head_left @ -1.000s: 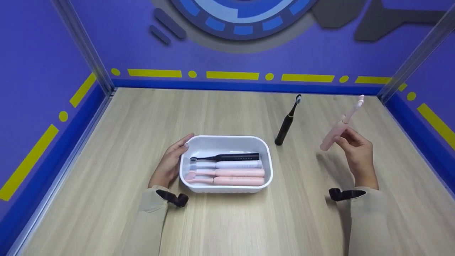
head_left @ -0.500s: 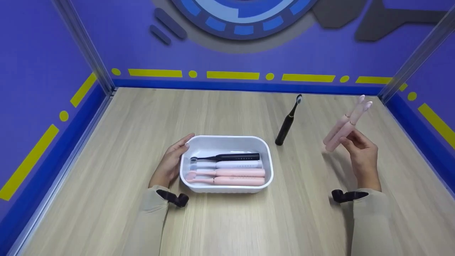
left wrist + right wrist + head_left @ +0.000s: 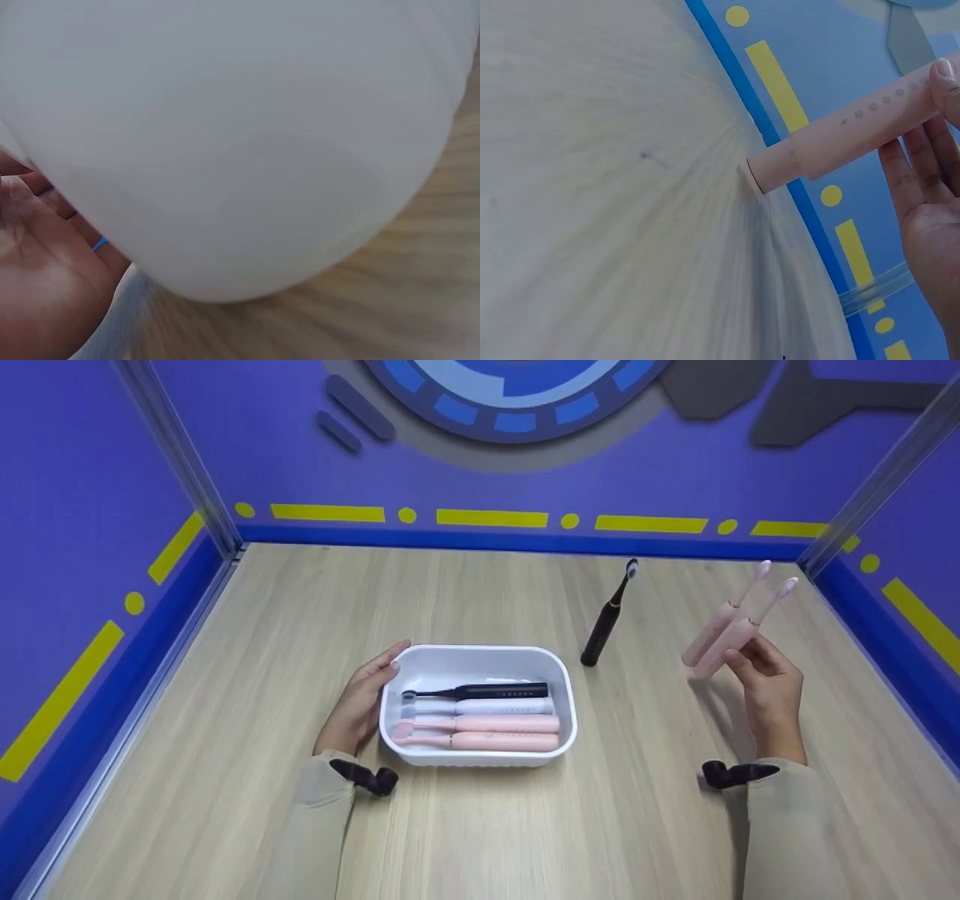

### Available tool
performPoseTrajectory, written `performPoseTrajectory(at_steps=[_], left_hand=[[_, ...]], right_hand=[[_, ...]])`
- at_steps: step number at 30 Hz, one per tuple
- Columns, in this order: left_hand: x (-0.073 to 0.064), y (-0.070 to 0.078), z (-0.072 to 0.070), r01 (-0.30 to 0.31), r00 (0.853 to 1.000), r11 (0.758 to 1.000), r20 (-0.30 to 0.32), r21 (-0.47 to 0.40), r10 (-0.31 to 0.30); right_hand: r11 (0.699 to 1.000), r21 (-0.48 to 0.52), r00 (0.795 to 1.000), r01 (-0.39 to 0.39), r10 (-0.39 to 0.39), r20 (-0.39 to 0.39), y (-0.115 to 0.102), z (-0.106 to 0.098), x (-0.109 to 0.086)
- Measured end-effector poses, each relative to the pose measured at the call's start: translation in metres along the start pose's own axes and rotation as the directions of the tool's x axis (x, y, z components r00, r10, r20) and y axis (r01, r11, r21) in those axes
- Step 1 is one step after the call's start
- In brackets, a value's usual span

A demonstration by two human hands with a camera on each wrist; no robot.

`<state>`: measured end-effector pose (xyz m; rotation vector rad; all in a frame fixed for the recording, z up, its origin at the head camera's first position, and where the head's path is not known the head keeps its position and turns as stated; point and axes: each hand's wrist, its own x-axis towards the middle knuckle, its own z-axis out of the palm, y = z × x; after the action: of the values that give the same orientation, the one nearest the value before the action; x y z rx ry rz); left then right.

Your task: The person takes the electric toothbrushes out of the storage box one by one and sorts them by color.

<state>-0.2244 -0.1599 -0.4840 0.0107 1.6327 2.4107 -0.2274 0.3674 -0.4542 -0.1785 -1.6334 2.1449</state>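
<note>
My right hand clamps its fingers on a pink toothbrush beside a second pink toothbrush; my left hand grips a white tub.

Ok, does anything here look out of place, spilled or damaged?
Nothing stands out. Four electric toothbrushes lie side by side in the white bin, a black toothbrush stands upright on the table, and the right hand holds a pink toothbrush beside another pink one. No spill or damage shows.
</note>
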Motion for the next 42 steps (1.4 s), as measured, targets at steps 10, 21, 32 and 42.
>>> performPoseTrajectory(at_steps=[10, 21, 32, 42], left_hand=[[0.000, 0.001, 0.000, 0.005, 1.000, 1.000, 0.015, 0.000, -0.005], [0.000, 0.001, 0.000, 0.004, 1.000, 1.000, 0.019, -0.010, -0.003], [0.000, 0.000, 0.000, -0.003, 1.000, 1.000, 0.014, 0.019, 0.003], [-0.001, 0.000, 0.001, -0.020, 1.000, 1.000, 0.011, 0.014, 0.020]], right_hand=[[0.998, -0.066, 1.000, -0.006, 0.005, -0.009, 0.000, -0.007, 0.002], [0.997, -0.078, 0.999, -0.026, 0.023, -0.042, 0.004, -0.010, 0.008], [0.996, -0.073, 0.998, -0.051, 0.048, -0.048, 0.007, -0.013, 0.013], [0.982, -0.166, 0.996, -0.085, 0.079, -0.039, 0.008, -0.016, 0.014]])
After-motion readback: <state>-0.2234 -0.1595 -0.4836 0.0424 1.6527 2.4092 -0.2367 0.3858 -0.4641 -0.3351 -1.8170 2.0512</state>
